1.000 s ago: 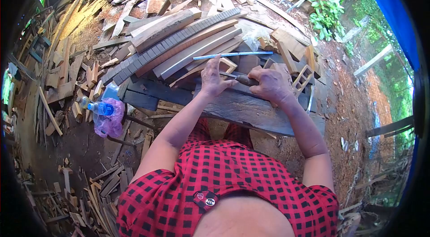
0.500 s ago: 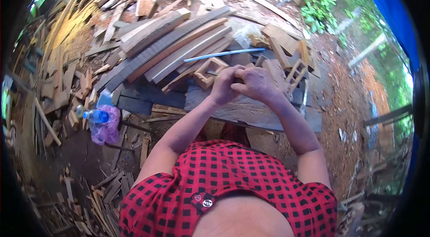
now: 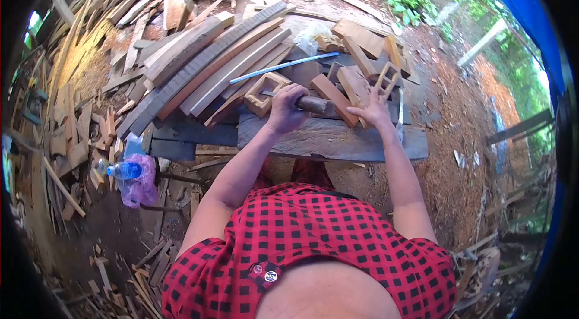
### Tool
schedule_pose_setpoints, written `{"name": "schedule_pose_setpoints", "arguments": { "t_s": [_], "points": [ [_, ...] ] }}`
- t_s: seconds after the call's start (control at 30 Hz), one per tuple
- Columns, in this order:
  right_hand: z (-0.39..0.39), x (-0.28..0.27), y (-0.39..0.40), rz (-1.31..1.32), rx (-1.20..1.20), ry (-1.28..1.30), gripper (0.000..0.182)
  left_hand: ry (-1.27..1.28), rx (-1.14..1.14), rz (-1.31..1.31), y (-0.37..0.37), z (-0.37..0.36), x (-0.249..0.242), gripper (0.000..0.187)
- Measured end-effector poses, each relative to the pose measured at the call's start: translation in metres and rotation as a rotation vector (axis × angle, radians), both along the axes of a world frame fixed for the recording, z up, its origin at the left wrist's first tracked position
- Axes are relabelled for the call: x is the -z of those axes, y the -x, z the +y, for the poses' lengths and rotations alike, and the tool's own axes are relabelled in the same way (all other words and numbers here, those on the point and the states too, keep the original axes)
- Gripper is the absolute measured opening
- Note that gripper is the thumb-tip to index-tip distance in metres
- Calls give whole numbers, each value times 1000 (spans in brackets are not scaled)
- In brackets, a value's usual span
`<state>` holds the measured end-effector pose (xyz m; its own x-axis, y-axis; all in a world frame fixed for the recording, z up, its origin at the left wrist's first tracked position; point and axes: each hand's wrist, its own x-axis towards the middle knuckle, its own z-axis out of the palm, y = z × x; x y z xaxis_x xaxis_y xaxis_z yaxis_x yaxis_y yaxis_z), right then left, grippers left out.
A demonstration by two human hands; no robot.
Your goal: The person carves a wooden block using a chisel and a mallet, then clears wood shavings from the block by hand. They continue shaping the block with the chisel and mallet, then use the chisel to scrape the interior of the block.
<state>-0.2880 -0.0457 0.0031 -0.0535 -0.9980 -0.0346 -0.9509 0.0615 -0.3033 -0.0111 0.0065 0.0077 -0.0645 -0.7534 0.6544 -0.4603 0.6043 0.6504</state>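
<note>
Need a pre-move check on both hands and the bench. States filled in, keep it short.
1. Tool held: ok, left hand closed around it, handle end sticking out to the right.
2. Right hand empty: ok, fingers spread, nothing seen gripped.
3. Right hand clear of the wood blocks: cannot tell, it is right at them and contact is unclear.
4. Tool tip clear of the frame: cannot tell, too small to make out beside the left hand.
5. Stick clear of both hands: ok, lies beyond them.
6. Bottle clear of both hands: ok, well off to the left.
</note>
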Motion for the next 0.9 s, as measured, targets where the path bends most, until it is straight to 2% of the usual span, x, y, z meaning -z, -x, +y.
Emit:
{"name": "schedule_pose_setpoints", "arguments": {
  "t_s": [0.03,0.1,0.13,0.23,0.27,0.3,0.37,0.43,0.5,0.57,0.6,0.63,0.7,0.73,0.77,0.8,0.83,0.9],
  "points": [
    [-3,10,1,-1,-28,-2,112,-2,-28,-1,-2,-1,2,29],
    [-7,22,-1,91,87,67,113,-72,32,17,-5,-2,5,37],
    [-7,26,0,85,88,161,108,-30,15,33,-3,-2,4,29],
    [-18,38,15,-25,73,168,98,-49,30,63,-4,-1,3,31],
    [-19,41,23,-189,-3,220,83,-46,34,71,-4,-4,7,33],
    [-13,37,23,-184,-21,224,83,-40,18,78,-4,-5,8,33],
    [3,19,25,-717,20,97,74,-29,27,36,-6,-7,10,34],
    [39,-39,1,-1026,-82,170,70,-19,-23,44,-5,-8,12,32],
    [75,-89,-28,-1205,-143,456,73,-16,16,-18,-7,-9,15,37],
    [96,-117,-41,-1213,-185,730,79,-22,1,-6,-7,-7,13,37],
    [100,-127,-45,-1132,-262,874,82,-29,8,25,-6,-6,12,38],
    [102,-125,-46,-1132,-269,871,82,-31,18,53,-6,-6,10,38],
    [105,-112,-46,-1339,-397,589,78,-48,12,58,-6,-6,9,34],
    [104,-92,-52,-1385,-428,599,78,-70,12,62,-7,-6,8,31],
    [114,-85,-58,-1116,-364,549,83,-66,5,66,-6,-8,8,31],
    [117,-73,-58,-892,-348,379,89,-74,4,98,-5,-10,10,31],
    [116,-61,-55,-890,-348,378,89,-85,7,128,-4,-10,12,31],
    [114,-52,-51,-690,-416,257,96,-74,24,86,-7,-10,14,31]
  ]
}}
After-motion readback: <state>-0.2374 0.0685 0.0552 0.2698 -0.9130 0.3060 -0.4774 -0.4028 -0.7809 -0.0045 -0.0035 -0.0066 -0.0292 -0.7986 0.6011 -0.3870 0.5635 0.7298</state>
